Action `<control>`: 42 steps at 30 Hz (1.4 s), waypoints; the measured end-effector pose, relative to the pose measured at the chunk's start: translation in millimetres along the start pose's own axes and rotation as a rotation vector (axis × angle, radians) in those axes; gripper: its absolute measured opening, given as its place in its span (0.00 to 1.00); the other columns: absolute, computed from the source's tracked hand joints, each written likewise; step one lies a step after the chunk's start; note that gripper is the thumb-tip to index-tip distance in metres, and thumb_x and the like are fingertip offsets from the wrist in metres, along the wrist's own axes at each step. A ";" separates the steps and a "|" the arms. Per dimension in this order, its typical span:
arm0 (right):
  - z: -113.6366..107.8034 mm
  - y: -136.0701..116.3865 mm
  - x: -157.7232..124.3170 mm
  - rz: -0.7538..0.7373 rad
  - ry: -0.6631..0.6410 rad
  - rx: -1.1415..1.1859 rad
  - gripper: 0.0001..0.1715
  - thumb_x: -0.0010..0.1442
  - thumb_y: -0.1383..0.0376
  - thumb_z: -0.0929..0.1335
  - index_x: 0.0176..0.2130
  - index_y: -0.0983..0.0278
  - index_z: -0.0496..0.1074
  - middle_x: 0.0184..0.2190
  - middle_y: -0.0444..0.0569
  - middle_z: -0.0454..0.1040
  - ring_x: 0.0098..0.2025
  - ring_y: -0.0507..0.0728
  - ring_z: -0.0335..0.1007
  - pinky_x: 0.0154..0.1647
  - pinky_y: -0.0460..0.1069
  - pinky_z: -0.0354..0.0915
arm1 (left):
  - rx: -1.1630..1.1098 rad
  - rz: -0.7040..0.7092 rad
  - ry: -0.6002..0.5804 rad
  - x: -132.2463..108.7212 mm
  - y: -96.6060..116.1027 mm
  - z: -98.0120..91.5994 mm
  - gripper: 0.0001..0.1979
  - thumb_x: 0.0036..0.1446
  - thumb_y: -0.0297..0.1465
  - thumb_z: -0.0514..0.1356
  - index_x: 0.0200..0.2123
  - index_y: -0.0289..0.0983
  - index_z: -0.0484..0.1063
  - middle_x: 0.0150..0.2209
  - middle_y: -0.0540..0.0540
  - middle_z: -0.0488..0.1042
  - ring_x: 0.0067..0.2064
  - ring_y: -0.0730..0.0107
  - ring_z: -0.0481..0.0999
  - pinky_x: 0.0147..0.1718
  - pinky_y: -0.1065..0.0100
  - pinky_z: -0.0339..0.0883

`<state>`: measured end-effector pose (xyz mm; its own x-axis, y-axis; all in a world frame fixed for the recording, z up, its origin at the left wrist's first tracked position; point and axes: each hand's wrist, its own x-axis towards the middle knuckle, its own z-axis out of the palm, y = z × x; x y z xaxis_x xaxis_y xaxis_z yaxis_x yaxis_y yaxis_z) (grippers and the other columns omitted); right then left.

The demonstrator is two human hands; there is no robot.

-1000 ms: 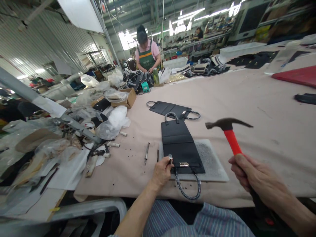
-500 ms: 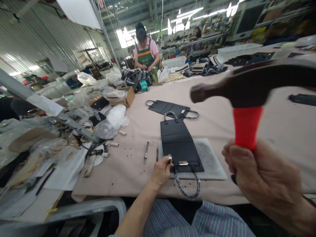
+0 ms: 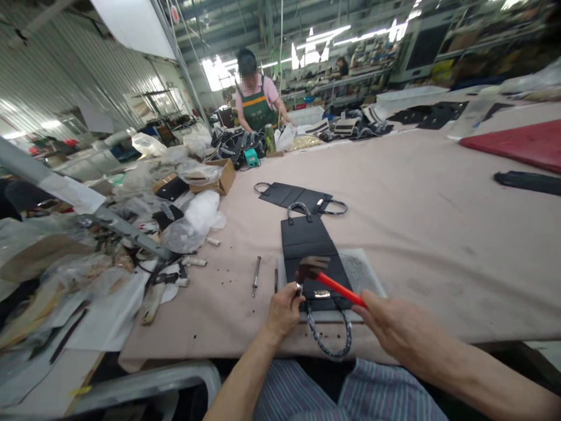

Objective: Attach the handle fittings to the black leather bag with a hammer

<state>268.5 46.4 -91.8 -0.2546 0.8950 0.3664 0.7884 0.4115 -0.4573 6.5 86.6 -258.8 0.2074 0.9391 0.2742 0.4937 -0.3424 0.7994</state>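
My right hand [image 3: 380,316] is closed round the red handle of a claw hammer [image 3: 339,287]. The hammer's dark head is at the top of a short metal punch [image 3: 299,289], which my left hand [image 3: 283,310] pinches upright. Whether head and punch touch I cannot tell. Under the punch lies the left edge of a black bag panel [image 3: 302,237] with a metal clasp [image 3: 322,294] and a grey patterned handle [image 3: 331,353]. The panel rests on a pale slab [image 3: 372,286]. The punch's lower end is hidden by my fingers.
A second bag panel [image 3: 293,196] lies behind the first. Left of the slab are a metal rod tool [image 3: 256,276] and a thin dark rod [image 3: 276,280]. Plastic bags and tools clutter the left side, around a grey post [image 3: 131,230]. A co-worker [image 3: 258,99] stands across the table.
The hammer has come down from high at the right to the top of the punch. My left hand stays at the panel's edge. The co-worker's arms have moved apart.
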 end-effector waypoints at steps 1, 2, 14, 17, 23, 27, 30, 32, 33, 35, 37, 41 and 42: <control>4.1 9.0 -4.1 0.005 -0.056 -0.014 0.26 0.70 0.46 0.60 0.28 0.57 0.65 0.15 0.43 0.65 0.14 0.53 0.56 0.18 0.50 0.44 | 0.003 0.003 -0.003 -0.1 -0.6 0.1 0.12 0.61 0.21 0.57 0.45 0.40 0.74 0.42 0.46 0.80 0.44 0.64 0.81 0.47 0.65 0.75; 7.5 20.5 -8.6 0.038 -0.095 -0.022 0.24 0.70 0.46 0.61 0.29 0.58 0.65 0.15 0.42 0.65 0.14 0.53 0.56 0.18 0.50 0.43 | 0.005 0.007 -0.003 -0.2 -1.1 0.3 0.12 0.61 0.21 0.57 0.45 0.40 0.74 0.42 0.46 0.80 0.44 0.64 0.81 0.47 0.64 0.75; 43.2 191.2 -69.3 0.534 -0.029 -0.192 0.20 0.67 0.53 0.60 0.28 0.60 0.69 0.24 0.54 0.72 0.23 0.62 0.70 0.23 0.54 0.61 | 0.004 0.026 0.025 -1.5 0.3 0.6 0.13 0.63 0.22 0.56 0.48 0.39 0.73 0.46 0.44 0.80 0.49 0.63 0.81 0.52 0.62 0.75; 56.7 164.7 -55.4 0.284 0.092 -0.233 0.19 0.68 0.57 0.61 0.46 0.65 0.74 0.45 0.65 0.75 0.44 0.71 0.75 0.41 0.62 0.70 | 0.032 0.040 0.039 -1.6 -1.3 1.7 0.13 0.64 0.23 0.56 0.50 0.39 0.73 0.48 0.42 0.80 0.51 0.62 0.81 0.52 0.61 0.75; 125.3 85.5 -27.4 0.031 0.039 -0.055 0.17 0.68 0.66 0.63 0.53 0.61 0.74 0.56 0.55 0.73 0.59 0.63 0.68 0.60 0.60 0.66 | 0.037 0.055 0.073 -2.0 -2.3 3.1 0.12 0.65 0.26 0.56 0.50 0.38 0.74 0.48 0.42 0.81 0.52 0.61 0.81 0.54 0.59 0.76; 153.6 79.1 -33.7 0.066 0.078 -0.034 0.14 0.69 0.69 0.62 0.48 0.63 0.75 0.56 0.55 0.72 0.59 0.65 0.66 0.59 0.62 0.62 | -0.079 -0.062 0.166 -5.7 0.3 5.6 0.10 0.66 0.31 0.58 0.47 0.38 0.77 0.47 0.41 0.82 0.51 0.59 0.82 0.54 0.57 0.75; 157.0 87.5 -37.5 0.042 0.085 0.004 0.13 0.69 0.68 0.64 0.48 0.62 0.75 0.56 0.53 0.73 0.58 0.64 0.66 0.58 0.61 0.60 | -0.194 -0.234 0.312 -6.9 2.2 4.7 0.12 0.68 0.36 0.58 0.46 0.36 0.78 0.46 0.40 0.83 0.50 0.58 0.82 0.53 0.57 0.75; 156.1 90.9 -37.4 0.029 0.086 0.029 0.12 0.69 0.68 0.64 0.48 0.61 0.75 0.55 0.52 0.73 0.57 0.64 0.66 0.57 0.60 0.60 | -0.206 -0.252 0.320 -5.6 3.4 0.1 0.13 0.68 0.37 0.58 0.45 0.36 0.79 0.45 0.39 0.83 0.50 0.58 0.83 0.52 0.57 0.75; 155.5 91.4 -36.9 0.027 0.087 0.037 0.11 0.69 0.68 0.64 0.48 0.61 0.75 0.55 0.52 0.73 0.57 0.64 0.66 0.57 0.60 0.60 | -0.189 -0.214 0.283 -4.4 4.0 -3.2 0.13 0.67 0.37 0.60 0.45 0.36 0.79 0.46 0.39 0.83 0.50 0.58 0.82 0.53 0.57 0.75; 154.7 91.2 -35.8 0.025 0.091 0.048 0.11 0.69 0.69 0.64 0.47 0.61 0.75 0.55 0.52 0.73 0.56 0.64 0.66 0.56 0.60 0.60 | -0.152 -0.096 0.171 -1.1 4.9 -9.9 0.10 0.64 0.37 0.62 0.42 0.38 0.80 0.46 0.40 0.83 0.51 0.57 0.82 0.53 0.56 0.75; 154.6 90.6 -34.9 0.023 0.093 0.057 0.11 0.69 0.69 0.64 0.47 0.61 0.76 0.55 0.51 0.73 0.56 0.63 0.66 0.56 0.60 0.60 | -0.133 -0.043 0.095 2.2 5.2 -13.7 0.09 0.63 0.37 0.64 0.42 0.39 0.80 0.48 0.41 0.83 0.51 0.57 0.82 0.53 0.56 0.76; 155.3 91.2 -34.6 0.030 0.097 0.065 0.11 0.69 0.69 0.65 0.47 0.61 0.76 0.54 0.51 0.74 0.55 0.63 0.66 0.55 0.60 0.60 | -0.227 -0.250 0.252 3.5 2.7 -11.1 0.13 0.65 0.38 0.61 0.45 0.37 0.80 0.45 0.40 0.83 0.47 0.58 0.82 0.50 0.58 0.76; 155.5 91.7 -34.6 0.030 0.095 0.064 0.10 0.69 0.68 0.66 0.47 0.61 0.76 0.54 0.51 0.74 0.55 0.64 0.65 0.55 0.60 0.60 | -0.253 -0.282 0.295 2.3 2.4 -10.5 0.14 0.66 0.39 0.60 0.45 0.36 0.80 0.44 0.39 0.83 0.47 0.58 0.82 0.50 0.58 0.76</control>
<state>262.5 80.0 -272.4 -0.1745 0.8881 0.4253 0.7568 0.3973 -0.5191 -0.7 88.2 -250.6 -0.1719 0.9753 0.1390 0.2677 -0.0895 0.9593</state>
